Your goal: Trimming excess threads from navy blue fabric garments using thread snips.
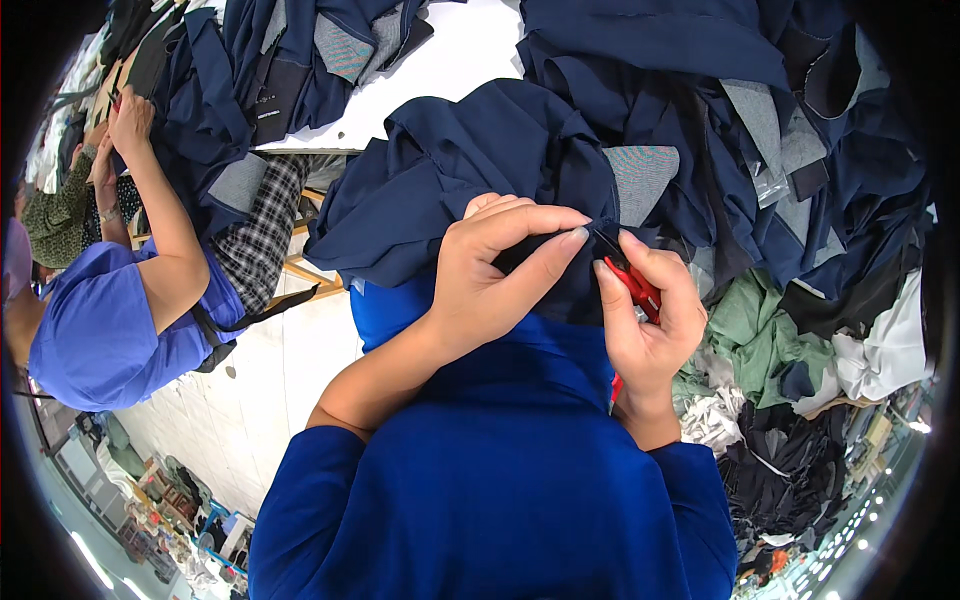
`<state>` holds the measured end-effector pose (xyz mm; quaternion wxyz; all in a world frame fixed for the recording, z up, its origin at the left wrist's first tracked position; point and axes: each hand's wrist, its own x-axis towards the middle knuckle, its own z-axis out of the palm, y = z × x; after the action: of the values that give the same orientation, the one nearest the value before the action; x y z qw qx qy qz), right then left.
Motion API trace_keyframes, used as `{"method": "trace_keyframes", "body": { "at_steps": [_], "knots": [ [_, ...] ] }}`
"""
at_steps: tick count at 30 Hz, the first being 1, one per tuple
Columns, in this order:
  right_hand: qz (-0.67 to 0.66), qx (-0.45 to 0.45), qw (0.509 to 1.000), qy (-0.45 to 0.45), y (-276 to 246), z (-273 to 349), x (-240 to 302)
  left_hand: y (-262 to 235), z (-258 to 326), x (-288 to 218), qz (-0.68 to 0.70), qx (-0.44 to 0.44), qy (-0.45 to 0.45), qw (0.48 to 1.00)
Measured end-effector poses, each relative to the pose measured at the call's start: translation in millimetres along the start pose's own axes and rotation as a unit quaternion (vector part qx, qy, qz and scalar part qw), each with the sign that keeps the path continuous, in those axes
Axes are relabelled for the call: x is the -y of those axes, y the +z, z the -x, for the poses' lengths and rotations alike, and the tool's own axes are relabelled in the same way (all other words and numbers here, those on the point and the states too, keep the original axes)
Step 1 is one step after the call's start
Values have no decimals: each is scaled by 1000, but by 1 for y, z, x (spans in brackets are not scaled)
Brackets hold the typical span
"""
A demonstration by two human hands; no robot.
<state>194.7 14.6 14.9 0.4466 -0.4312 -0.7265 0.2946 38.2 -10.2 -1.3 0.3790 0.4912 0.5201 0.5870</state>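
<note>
A navy garment lies bunched in front of me, with a grey patterned panel at its right. My left hand pinches a bit of the garment's edge between thumb and forefinger. Close beside that pinch, my right hand is closed around red-handled thread snips. The dark blades point up and left at the pinched cloth. Whether a loose thread lies there is too fine to make out.
More navy garments are piled on the white table. Green cloth and black scraps heap at the right. At the left, a co-worker in a purple top works at the table. Wooden stool legs stand between us.
</note>
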Motion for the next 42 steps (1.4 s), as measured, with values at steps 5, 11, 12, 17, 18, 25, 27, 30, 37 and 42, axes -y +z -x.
{"method": "trace_keyframes", "body": {
  "at_steps": [5,11,12,17,18,25,27,30,37,42],
  "knots": [
    [19,-1,1000,2,-1,0,-1,0,0,2,-12,-2,18,1000],
    [23,8,1000,-16,-2,0,-3,-1,-1,2,-22,11,23,999],
    [14,14,1000,-17,-3,0,-4,-1,-1,2,-20,10,27,999],
    [-184,-9,971,155,-2,6,1,1,1,2,48,37,-17,998],
    [-255,-17,949,185,-1,1,0,1,1,3,78,44,-23,996],
    [-355,74,891,272,-6,-9,2,-1,2,0,135,82,-48,986],
    [-349,55,904,241,-5,-11,3,-2,2,-1,201,91,-90,971],
    [-330,77,914,224,-8,-17,3,-7,-1,-4,196,132,-115,965],
    [-343,115,901,239,-10,-28,11,-7,-7,-2,184,138,12,973],
    [-402,100,867,278,9,-18,3,-9,-11,-4,141,89,93,982]
  ]
}}
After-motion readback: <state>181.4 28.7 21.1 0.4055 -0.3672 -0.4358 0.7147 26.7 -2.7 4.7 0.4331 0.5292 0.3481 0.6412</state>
